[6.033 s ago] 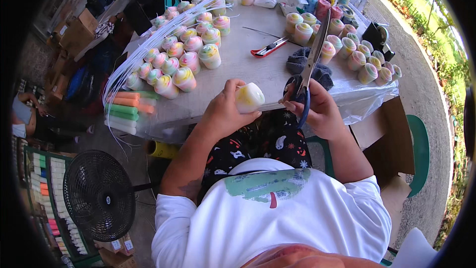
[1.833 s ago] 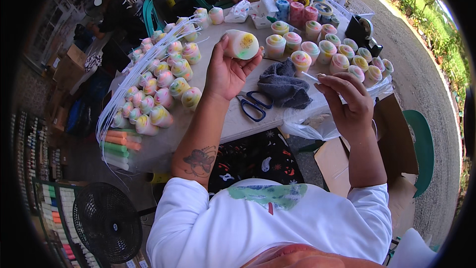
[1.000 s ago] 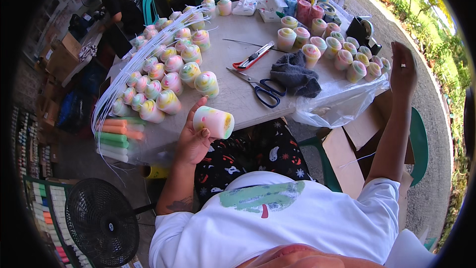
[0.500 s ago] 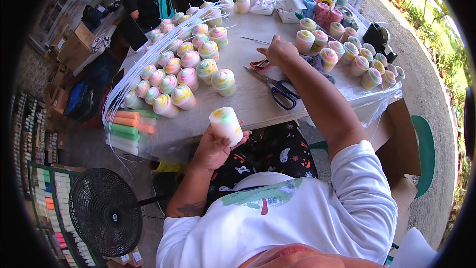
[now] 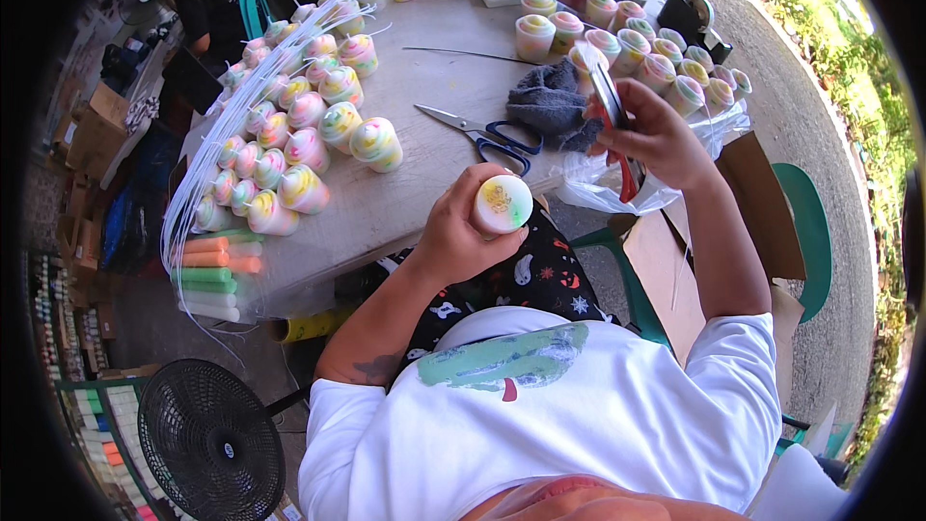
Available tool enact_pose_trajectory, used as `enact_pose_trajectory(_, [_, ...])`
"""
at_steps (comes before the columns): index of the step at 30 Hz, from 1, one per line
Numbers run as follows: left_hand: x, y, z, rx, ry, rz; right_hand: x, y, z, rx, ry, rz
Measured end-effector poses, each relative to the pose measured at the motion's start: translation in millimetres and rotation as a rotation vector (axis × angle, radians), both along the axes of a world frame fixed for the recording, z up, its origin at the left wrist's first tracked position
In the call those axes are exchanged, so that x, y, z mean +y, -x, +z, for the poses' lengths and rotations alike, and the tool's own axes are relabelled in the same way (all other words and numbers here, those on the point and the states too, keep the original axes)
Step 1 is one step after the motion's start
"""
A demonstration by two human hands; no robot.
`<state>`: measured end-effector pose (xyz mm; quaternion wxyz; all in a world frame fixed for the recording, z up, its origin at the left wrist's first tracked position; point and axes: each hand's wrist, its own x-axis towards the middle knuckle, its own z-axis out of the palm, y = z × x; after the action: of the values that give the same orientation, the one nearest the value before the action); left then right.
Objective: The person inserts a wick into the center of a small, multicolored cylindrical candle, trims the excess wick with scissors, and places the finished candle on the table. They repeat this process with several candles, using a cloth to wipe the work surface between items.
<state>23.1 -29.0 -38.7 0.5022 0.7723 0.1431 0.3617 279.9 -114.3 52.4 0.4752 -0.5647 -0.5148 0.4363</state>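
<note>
My left hand (image 5: 465, 224) is closed around a white candle (image 5: 504, 204), just off the table's near edge. The candle is tilted so its flat round end, blotched yellow and green, faces up. My right hand (image 5: 659, 132) is raised at the right, gripping a slim silver tool with a red end (image 5: 632, 179). Its exact kind is hard to make out. Below and left of that hand lie a dark grey cloth (image 5: 546, 102) and open scissors with dark blue handles (image 5: 503, 143). A thin dark rod (image 5: 463, 52) rests farther back.
Several swirl-topped pastel candles (image 5: 307, 150) crowd the table's left side under a bundle of long white strands (image 5: 204, 166). More stand at the far right (image 5: 632, 46). Orange, green and white sticks (image 5: 208, 275) lie at the near left corner. A black fan (image 5: 211, 439) stands lower left.
My right hand has lifted the red-ended tool off the table and drawn it back to the right. My left hand has moved right, tipping the candle's end upward. The view has shifted.
</note>
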Motion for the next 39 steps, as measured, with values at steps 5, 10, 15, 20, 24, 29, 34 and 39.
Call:
enact_pose_trajectory(5, [-14.2,-57.9,-20.2,-0.022,-0.102,-0.126,-100.0,-10.3,-51.9,0.060,0.182,-0.194])
enact_pose_trajectory(10, [-36.4,-102.9,-18.3,0.072,-0.178,-0.184,-135.9,-19.0,-84.6,-0.216,0.155,-0.479])
enact_pose_trajectory(15, [-52.7,-133.7,-36.2,0.050,-0.125,-0.159,-146.5,-24.8,-95.9,-0.161,0.134,-0.515])
enact_pose_trajectory(20, [-49.5,-149.8,-29.5,0.110,-0.317,-0.020,-132.4,-18.8,-94.0,-0.526,-0.059,-0.501])
enact_pose_trajectory(24, [-42.0,-158.5,-27.8,0.143,-0.390,0.022,-117.4,-14.8,-91.3,-0.716,-0.214,-0.512])
enact_pose_trajectory(29, [-41.7,-160.3,-29.4,0.195,-0.336,0.030,-108.9,-17.2,-93.8,-0.771,-0.222,-0.497])
enact_pose_trajectory(34, [-43.4,-162.6,-31.9,0.168,-0.327,0.051,-103.0,-24.5,-99.3,-0.794,-0.231,-0.500])
enact_pose_trajectory(39, [-42.6,-163.2,-32.6,0.193,-0.319,0.069,-99.7,-36.3,-104.8,-0.753,-0.213,-0.502])
